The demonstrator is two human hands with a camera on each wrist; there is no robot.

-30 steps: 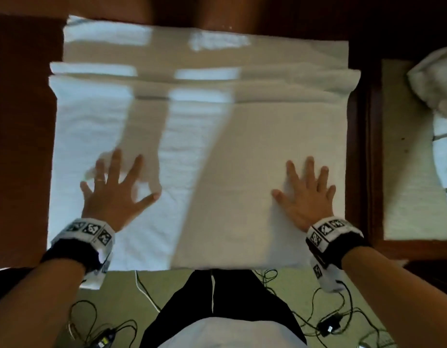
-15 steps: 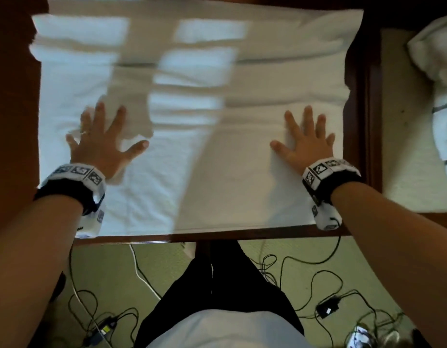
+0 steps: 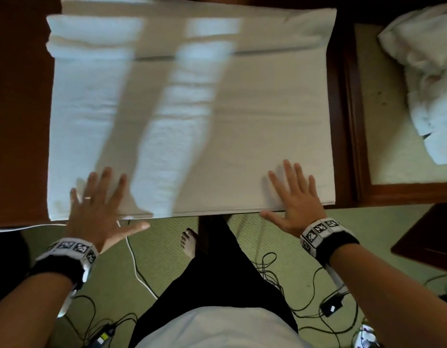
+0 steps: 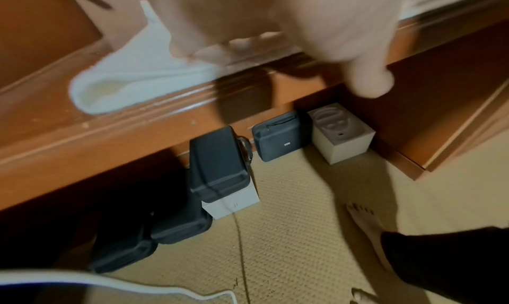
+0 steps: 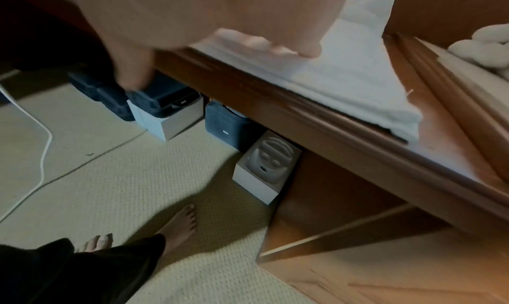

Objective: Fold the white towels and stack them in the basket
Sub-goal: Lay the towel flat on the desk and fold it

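brown wooden table (image 3: pixel 19 121) over pale woven carpet (image 3: pixel 167 259), cables (image 3: pixel 305 297) strewn

Setting: a carpeted domestic or hotel-type room, likely a bedroom. Evidence follows, located relative to the wooden table (image 3: pixel 343 121).

- The table is dark varnished wood with a moulded front edge.
- Beside the table, on its right, a second wooden surface carries a heap of white linen (image 3: pixel 423 71).
- Under the table, on the floor, stand dark zipped cases (image 4: pixel 217 165) and white boxes (image 4: pixel 341 134).
- In front of the table, pale woven carpet (image 3: pixel 167 259) covers the floor, with cables (image 3: pixel 275 267) trailing across it.
- A person stands barefoot (image 3: pixel 189 242) on the carpet at the table's front edge.
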